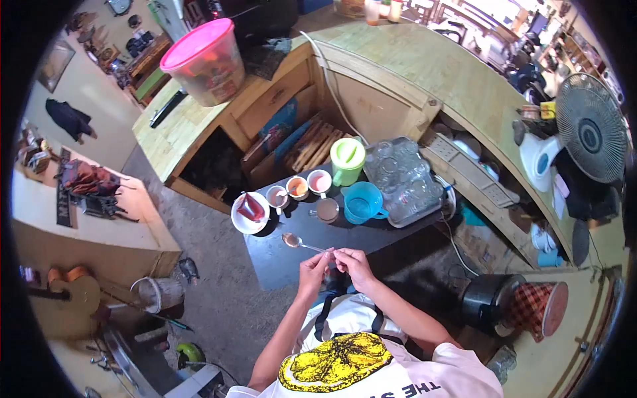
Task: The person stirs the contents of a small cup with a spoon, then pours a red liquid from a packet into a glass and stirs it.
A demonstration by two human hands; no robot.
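My left hand [314,270] and my right hand [355,267] meet above the near edge of the dark low table [272,265]. Both are closed, fingertips pinching the handle end of a metal spoon [309,247]. The spoon's bowl points left and carries something brown. Just beyond it stands a glass mug [327,211] of brown liquid. Behind are three white cups, one small [277,196], one with orange contents [298,188], one with pinkish contents [319,182]. At the left, a white bowl [243,224] holds a red packet [251,209].
A blue jug [362,202], a lidded green pitcher [348,161] and a tray [406,221] of clear glassware stand to the right. Behind curves a wooden counter [391,60] with a pink-lidded tub [207,63] and a fan [589,129]. A dark pot [488,302] is at lower right.
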